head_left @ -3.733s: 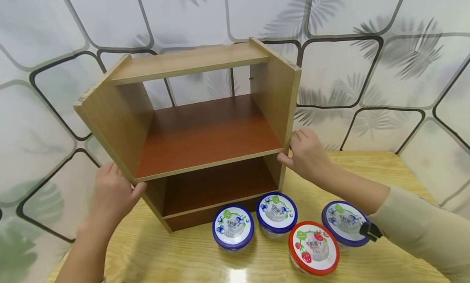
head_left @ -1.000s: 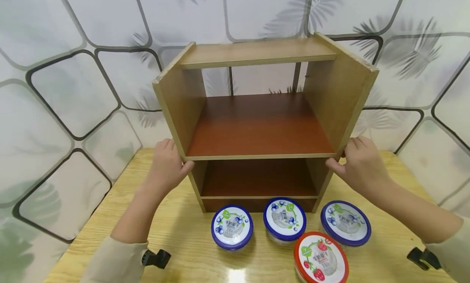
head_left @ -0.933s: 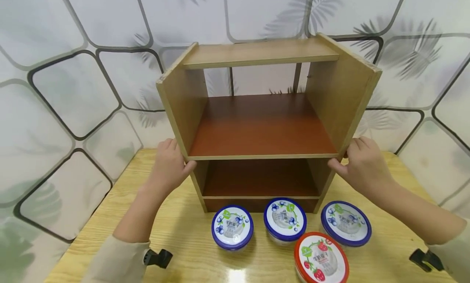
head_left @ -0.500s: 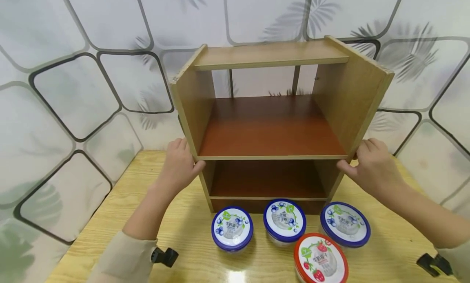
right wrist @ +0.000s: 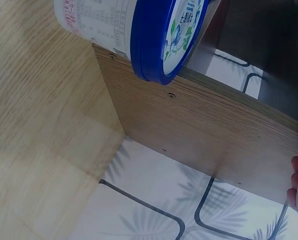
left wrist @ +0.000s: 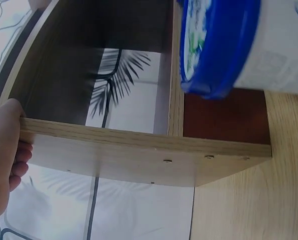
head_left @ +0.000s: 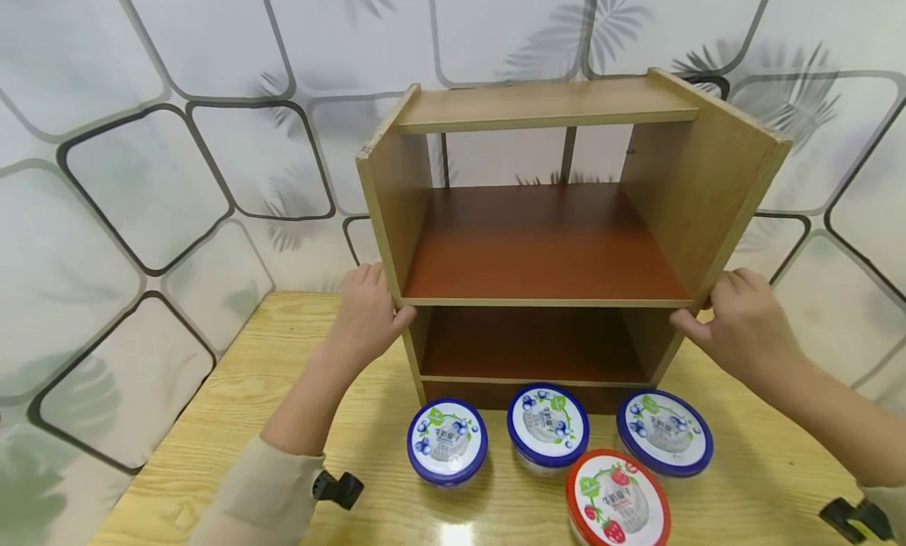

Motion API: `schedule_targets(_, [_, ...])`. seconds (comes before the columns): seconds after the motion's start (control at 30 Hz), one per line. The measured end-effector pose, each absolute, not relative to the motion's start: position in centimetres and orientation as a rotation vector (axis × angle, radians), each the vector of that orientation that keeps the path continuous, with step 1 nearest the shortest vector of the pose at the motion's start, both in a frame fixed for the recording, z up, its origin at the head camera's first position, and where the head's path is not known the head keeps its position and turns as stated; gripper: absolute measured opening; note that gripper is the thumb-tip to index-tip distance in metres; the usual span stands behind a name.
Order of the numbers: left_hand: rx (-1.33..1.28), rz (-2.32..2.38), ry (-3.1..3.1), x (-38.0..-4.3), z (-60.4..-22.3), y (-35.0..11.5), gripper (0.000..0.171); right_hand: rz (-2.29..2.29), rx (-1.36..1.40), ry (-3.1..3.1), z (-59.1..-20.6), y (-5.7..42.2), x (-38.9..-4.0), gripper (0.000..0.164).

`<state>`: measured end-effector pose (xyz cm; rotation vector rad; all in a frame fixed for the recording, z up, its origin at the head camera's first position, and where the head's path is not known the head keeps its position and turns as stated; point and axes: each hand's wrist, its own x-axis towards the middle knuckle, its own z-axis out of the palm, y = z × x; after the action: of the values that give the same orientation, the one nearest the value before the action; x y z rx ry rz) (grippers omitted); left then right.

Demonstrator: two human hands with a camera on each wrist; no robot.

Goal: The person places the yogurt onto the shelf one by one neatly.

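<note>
A small wooden shelf unit [head_left: 538,301] with reddish-brown boards stands upright on the table in the head view. At its left side panel, my left hand [head_left: 364,318] grips the front edge at middle-board height, thumb in front and fingers round the outer face. The left wrist view shows those curled fingers [left wrist: 19,165] against the panel's outside. My right hand [head_left: 743,326] grips the right side panel at the same height, thumb under the middle board's end. In the right wrist view only its fingers [right wrist: 296,180] show, at the right border.
In front of the shelf stand three blue-lidded tubs with blueberry pictures: left [head_left: 447,442], middle [head_left: 548,426] and right [head_left: 665,433]. A red-lidded strawberry tub [head_left: 618,499] sits nearer me. Behind the wooden table [head_left: 233,396] hangs a patterned wall covering [head_left: 241,160].
Both hands have shifted the shelf unit to the right. It stood further left and turned at an angle; now it faces me squarely. The red-lidded and middle blue-lidded tubs have moved slightly right.
</note>
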<state>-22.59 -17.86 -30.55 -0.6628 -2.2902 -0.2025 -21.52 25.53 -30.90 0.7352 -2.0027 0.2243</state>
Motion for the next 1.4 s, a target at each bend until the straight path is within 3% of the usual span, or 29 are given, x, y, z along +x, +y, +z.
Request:
schedule_targets(0.73, [-0.576, -0.254, -2.407, -22.5, -30.6, -16.8, 0.019, 0.160, 0.728, -2.112, -30.9, 26.0, -21.2, 0.064])
schedule_targets(1.13, [-0.620, -0.336, -2.334, -22.4, -30.6, -16.2, 0.019, 0.159, 0.678, -2.233, -30.5, 26.4, -20.6, 0.074])
schedule_targets(1.4, [-0.612, -0.378, -2.353, -22.1, -30.7, -16.1, 0.021, 0.203, 0.659, -2.219, -30.6, 26.6, -20.7, 0.053])
